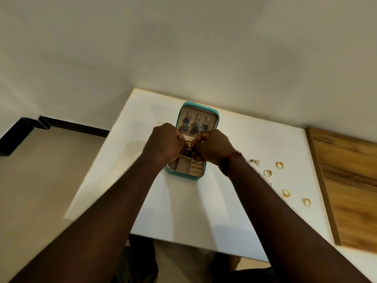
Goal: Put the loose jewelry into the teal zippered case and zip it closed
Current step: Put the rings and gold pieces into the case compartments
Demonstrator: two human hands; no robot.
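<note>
The teal zippered case (179, 174) lies open on the white table (142, 111), its lid propped back with three dark dangling earrings (194, 126) hung inside. My left hand (165, 142) and my right hand (213, 148) meet over the case's middle, and both pinch a small gold and dark earring (188, 147) between their fingertips. The front compartments of the case show beige lining. Loose on the table to the right lie several gold rings (267, 173) and a triangle earring (256, 161).
A wooden board (350, 180) lies along the table's right side. The wall stands right behind the case. The table's left edge drops to the floor with a dark skirting (71, 125).
</note>
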